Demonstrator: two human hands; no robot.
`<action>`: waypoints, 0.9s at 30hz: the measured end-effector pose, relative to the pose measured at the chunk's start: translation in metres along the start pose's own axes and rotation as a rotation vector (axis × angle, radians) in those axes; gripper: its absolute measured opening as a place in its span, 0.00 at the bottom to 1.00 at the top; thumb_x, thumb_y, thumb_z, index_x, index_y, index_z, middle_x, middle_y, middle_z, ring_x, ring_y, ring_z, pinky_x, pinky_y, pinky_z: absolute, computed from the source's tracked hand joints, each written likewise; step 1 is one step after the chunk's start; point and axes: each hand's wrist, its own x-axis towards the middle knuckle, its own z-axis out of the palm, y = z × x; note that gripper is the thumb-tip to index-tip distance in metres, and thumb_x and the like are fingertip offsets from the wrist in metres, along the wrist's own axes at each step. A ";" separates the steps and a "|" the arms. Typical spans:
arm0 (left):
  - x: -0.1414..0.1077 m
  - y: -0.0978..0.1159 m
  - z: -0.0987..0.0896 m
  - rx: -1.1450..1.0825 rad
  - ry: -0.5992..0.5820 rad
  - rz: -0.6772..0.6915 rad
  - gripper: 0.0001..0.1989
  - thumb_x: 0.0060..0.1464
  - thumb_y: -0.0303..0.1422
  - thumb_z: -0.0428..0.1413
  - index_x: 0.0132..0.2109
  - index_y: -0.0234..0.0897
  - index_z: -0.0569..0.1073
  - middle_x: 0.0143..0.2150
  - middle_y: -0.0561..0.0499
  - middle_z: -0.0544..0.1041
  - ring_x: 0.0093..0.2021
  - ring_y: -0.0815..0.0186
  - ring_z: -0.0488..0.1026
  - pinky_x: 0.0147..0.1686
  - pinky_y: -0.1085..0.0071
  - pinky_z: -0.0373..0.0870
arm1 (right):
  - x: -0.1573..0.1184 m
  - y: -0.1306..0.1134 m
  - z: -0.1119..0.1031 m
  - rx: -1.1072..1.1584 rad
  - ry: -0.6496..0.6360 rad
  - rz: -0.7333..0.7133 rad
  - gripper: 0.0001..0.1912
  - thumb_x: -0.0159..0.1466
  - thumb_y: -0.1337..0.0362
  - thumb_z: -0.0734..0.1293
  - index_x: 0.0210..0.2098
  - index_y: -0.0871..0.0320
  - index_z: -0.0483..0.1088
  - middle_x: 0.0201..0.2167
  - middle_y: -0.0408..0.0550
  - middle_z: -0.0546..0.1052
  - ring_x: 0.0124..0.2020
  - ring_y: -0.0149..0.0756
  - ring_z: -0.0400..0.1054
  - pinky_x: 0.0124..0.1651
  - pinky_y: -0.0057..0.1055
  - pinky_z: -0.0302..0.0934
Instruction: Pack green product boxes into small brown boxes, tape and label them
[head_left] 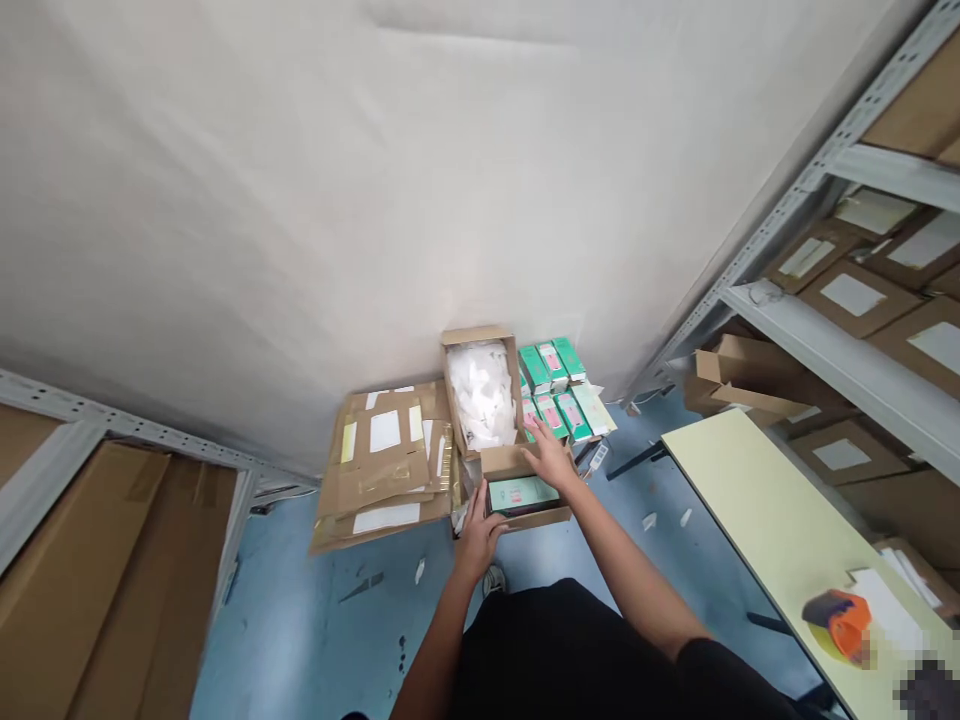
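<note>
A small open cardboard box [536,519] sits in front of me with a pale green carton [523,493] lying inside. My left hand [480,535] grips the box's left side, fingers along the wall and thumb towards the front edge. At the back right of the same box, my right hand [551,462] holds the raised rear flap, its fingers reaching over the top. Just behind stands a larger box [480,334] filled with white packing material [481,395]. Several green-and-pink cartons [551,365] are grouped to the right of it.
Flattened cardboard [382,450] is stacked at left. A pale table [739,470] on the right carries an orange tape dispenser [847,625]. Shelving with boxes [855,295] rises at right, and tall cartons [112,580] stand at left. Scraps lie on the blue floor [300,620].
</note>
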 end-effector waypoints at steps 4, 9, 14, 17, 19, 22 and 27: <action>0.007 -0.028 -0.013 0.005 0.026 -0.012 0.09 0.65 0.31 0.56 0.42 0.41 0.82 0.80 0.51 0.49 0.79 0.47 0.45 0.72 0.45 0.57 | 0.071 -0.021 0.058 -0.020 -0.036 0.058 0.36 0.64 0.62 0.70 0.71 0.54 0.62 0.74 0.59 0.60 0.73 0.52 0.57 0.72 0.49 0.56; 0.023 -0.054 -0.017 -0.014 0.040 -0.004 0.09 0.64 0.29 0.55 0.40 0.40 0.81 0.81 0.52 0.45 0.79 0.47 0.42 0.72 0.45 0.57 | 0.140 -0.048 0.110 -0.144 -0.078 0.199 0.42 0.63 0.61 0.73 0.74 0.51 0.56 0.78 0.59 0.49 0.66 0.56 0.67 0.65 0.47 0.64; 0.034 -0.067 -0.022 -0.057 0.032 -0.042 0.08 0.63 0.28 0.56 0.38 0.39 0.80 0.81 0.54 0.41 0.80 0.48 0.41 0.73 0.46 0.57 | 0.184 -0.058 0.141 -0.209 -0.156 0.255 0.40 0.61 0.66 0.72 0.72 0.51 0.61 0.77 0.57 0.53 0.63 0.52 0.71 0.63 0.42 0.65; 0.037 -0.070 -0.023 -0.081 0.059 -0.052 0.09 0.62 0.25 0.56 0.37 0.39 0.80 0.81 0.55 0.40 0.80 0.48 0.41 0.72 0.44 0.58 | 0.198 -0.057 0.153 -0.229 -0.158 0.275 0.32 0.63 0.70 0.68 0.67 0.56 0.67 0.68 0.57 0.70 0.60 0.46 0.72 0.62 0.35 0.63; 0.038 -0.071 -0.023 -0.093 0.072 -0.054 0.10 0.61 0.23 0.55 0.37 0.40 0.80 0.81 0.55 0.40 0.79 0.48 0.42 0.72 0.43 0.59 | 0.204 -0.057 0.156 -0.255 -0.154 0.286 0.26 0.65 0.71 0.66 0.63 0.57 0.71 0.58 0.56 0.79 0.54 0.44 0.75 0.56 0.32 0.64; 0.038 -0.074 -0.024 -0.096 0.079 -0.043 0.10 0.60 0.23 0.56 0.37 0.40 0.80 0.81 0.55 0.42 0.79 0.48 0.42 0.72 0.44 0.59 | 0.208 -0.058 0.154 -0.286 -0.144 0.281 0.18 0.67 0.72 0.63 0.54 0.61 0.76 0.47 0.57 0.83 0.47 0.44 0.76 0.49 0.30 0.63; 0.037 -0.076 -0.024 -0.086 0.109 -0.011 0.09 0.60 0.24 0.57 0.37 0.40 0.80 0.81 0.54 0.41 0.79 0.48 0.44 0.71 0.45 0.60 | 0.205 -0.061 0.138 -0.300 -0.068 0.258 0.12 0.65 0.72 0.63 0.42 0.62 0.79 0.42 0.58 0.84 0.43 0.43 0.76 0.44 0.28 0.60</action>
